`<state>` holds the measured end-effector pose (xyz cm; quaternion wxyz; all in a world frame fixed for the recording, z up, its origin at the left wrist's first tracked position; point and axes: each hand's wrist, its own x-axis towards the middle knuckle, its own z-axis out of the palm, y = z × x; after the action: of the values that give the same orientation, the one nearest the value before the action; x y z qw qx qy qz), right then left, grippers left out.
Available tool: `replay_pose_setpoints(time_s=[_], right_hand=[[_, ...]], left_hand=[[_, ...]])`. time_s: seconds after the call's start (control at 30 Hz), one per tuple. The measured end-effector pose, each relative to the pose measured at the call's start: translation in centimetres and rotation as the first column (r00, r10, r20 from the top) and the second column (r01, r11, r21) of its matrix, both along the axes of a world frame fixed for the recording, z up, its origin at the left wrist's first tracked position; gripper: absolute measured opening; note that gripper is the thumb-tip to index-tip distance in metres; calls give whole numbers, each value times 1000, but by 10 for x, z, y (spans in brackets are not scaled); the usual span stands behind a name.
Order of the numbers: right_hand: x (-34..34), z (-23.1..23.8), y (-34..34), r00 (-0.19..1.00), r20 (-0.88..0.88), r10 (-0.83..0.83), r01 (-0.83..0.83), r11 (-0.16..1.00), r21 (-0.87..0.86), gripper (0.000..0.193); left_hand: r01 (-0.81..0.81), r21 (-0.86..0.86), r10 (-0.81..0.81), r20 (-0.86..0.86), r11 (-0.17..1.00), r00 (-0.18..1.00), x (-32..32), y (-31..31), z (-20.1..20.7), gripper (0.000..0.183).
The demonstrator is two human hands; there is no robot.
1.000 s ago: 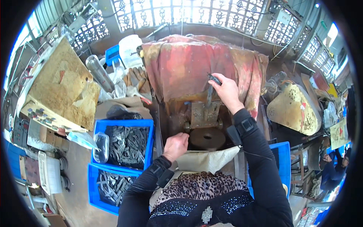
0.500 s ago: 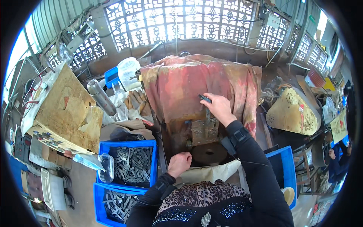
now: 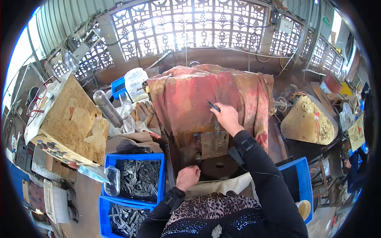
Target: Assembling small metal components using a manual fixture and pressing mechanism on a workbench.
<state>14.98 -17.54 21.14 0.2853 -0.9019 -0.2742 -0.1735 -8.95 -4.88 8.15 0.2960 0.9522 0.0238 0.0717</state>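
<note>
Here, the right hand (image 3: pixel 227 117) pinches a small dark piece (image 3: pixel 213 105) between thumb and fingers, one end jutting out in front of the red-stained cloth cover (image 3: pixel 186 95); whether the piece touches that cover is hard to judge. The left hand (image 3: pixel 188 177) sits lower, fingers curled in beside the round disc (image 3: pixel 210 168); whether anything lies inside them is hidden. For good handling, I would favour a firm pinch well back from the jutting end, a relaxed right wrist, and left knuckles clear of the disc's rim. Beyond the hands, a grimy metal block (image 3: pixel 214 144) stands just behind the disc, filling much of the space between them. A pale cloth (image 3: pixel 226 185) hangs along the near side, and a thin cord (image 3: pixel 262 172) across the right sleeve could snag. Farther out on the left stand two blue crates (image 3: pixel 135 156) of dark strips (image 3: pixel 137 178), with work gloves (image 3: pixel 143 115) beyond; a blue bin (image 3: pixel 307 186) sits near the right elbow, with a yellowish guard (image 3: pixel 305 119) past it.
</note>
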Motion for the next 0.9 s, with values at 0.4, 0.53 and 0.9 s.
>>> replay_pose_setpoints(time_s=[0.4,0.53,0.9], right_hand=[[5,0,-3,998,18,65,-66,997,34,24],[6,0,-4,998,-22,53,-53,999,0,24],[8,1,-5,994,-62,88,-87,996,22,26]], left_hand=[[2,6,-2,-49,1000,999,1,-1,-2,16],[-6,2,6,-58,1000,998,3,-1,1,16],[-24,1,24,-89,1000,996,3,-2,1,17]])
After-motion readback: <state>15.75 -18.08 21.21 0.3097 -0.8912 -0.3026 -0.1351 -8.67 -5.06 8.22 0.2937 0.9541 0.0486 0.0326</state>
